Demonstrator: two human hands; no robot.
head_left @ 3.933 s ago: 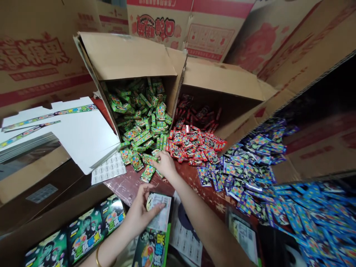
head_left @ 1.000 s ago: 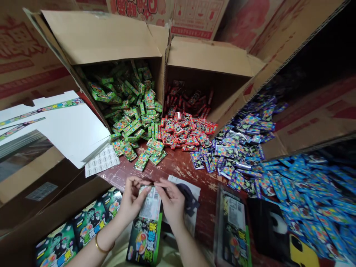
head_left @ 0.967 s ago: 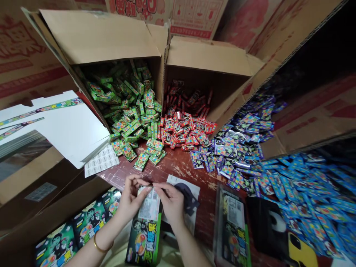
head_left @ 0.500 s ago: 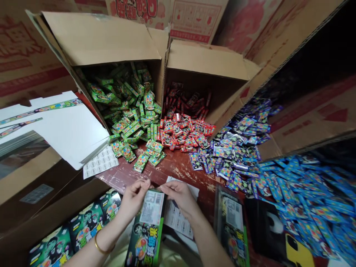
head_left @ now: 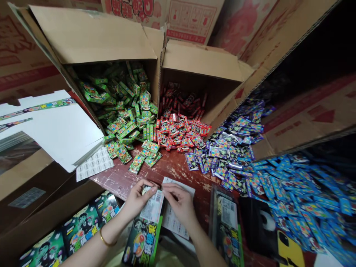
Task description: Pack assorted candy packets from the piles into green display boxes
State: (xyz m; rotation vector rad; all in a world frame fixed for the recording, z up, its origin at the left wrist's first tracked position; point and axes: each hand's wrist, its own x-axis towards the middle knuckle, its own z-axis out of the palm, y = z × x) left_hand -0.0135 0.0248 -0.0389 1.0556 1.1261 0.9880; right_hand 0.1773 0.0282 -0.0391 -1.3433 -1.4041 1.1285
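Note:
A black and green candy box (head_left: 143, 237) with colourful lettering and a white label near its top stands tilted in front of me. My left hand (head_left: 140, 198) grips its upper end, the thumb lying over the label and the fingers behind. At the upper right corner of the box, my right hand (head_left: 179, 204) has thumb and fingers pinched together; whatever lies between them is too small to make out. Under and beside the right hand lies a sheet of round stickers (head_left: 174, 222), partly covered by the hand and the box.
Cartons spill green packs (head_left: 122, 126), red packs (head_left: 180, 131), purple packs (head_left: 230, 148) and blue packs (head_left: 300, 200) onto the red table (head_left: 172, 167). Another candy box (head_left: 228, 230) and a yellow-and-black phone (head_left: 289, 248) sit right. White card (head_left: 55, 129), another sticker sheet (head_left: 94, 163) and more boxes (head_left: 80, 230) are left.
My left thumb has moved down over the box's label. The right hand has shifted slightly lower, still pinched at the top corner. The whole view has moved a little.

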